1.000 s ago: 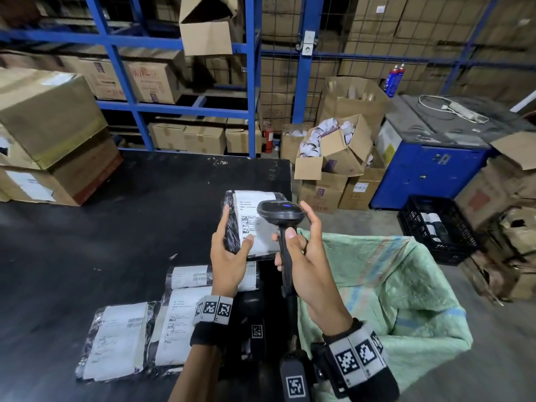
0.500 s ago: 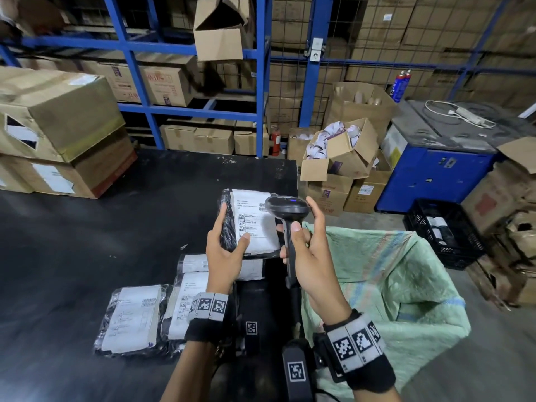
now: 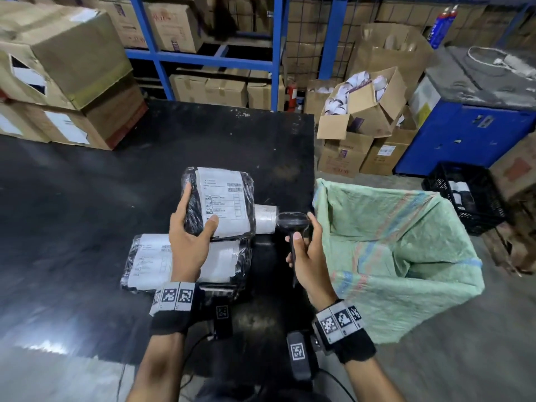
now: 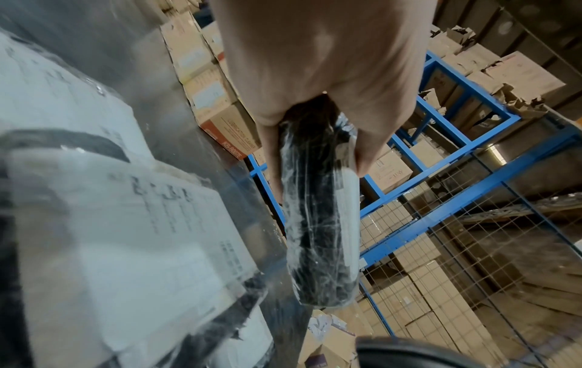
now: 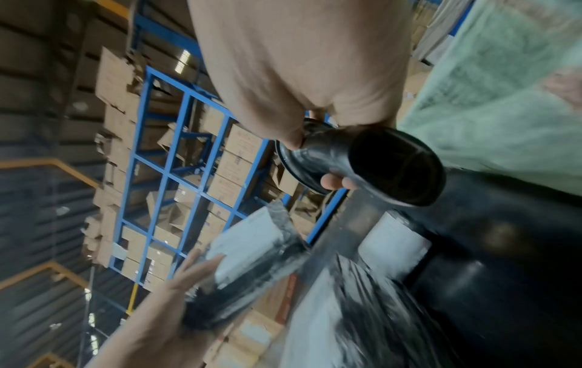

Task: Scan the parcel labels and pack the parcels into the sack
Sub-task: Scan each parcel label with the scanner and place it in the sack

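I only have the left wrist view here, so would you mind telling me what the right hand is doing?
Observer: The right hand grips a black scanner by its handle.
Operator: Thank you. Which way does the label face?
Observer: The held parcel shows its white label to the head camera, with the left hand thumb on it.
Operator: Is the sack near?
Observer: The green sack stands open beside the table's right edge.

Black table top [image 3: 87,198], stacked cardboard boxes [image 3: 66,82] at its far left, blue steel racking [image 3: 203,58] filled with cartons, open carton of white rolls [image 3: 362,108], blue cabinet [image 3: 464,134], black plastic crate [image 3: 467,195] on the floor.
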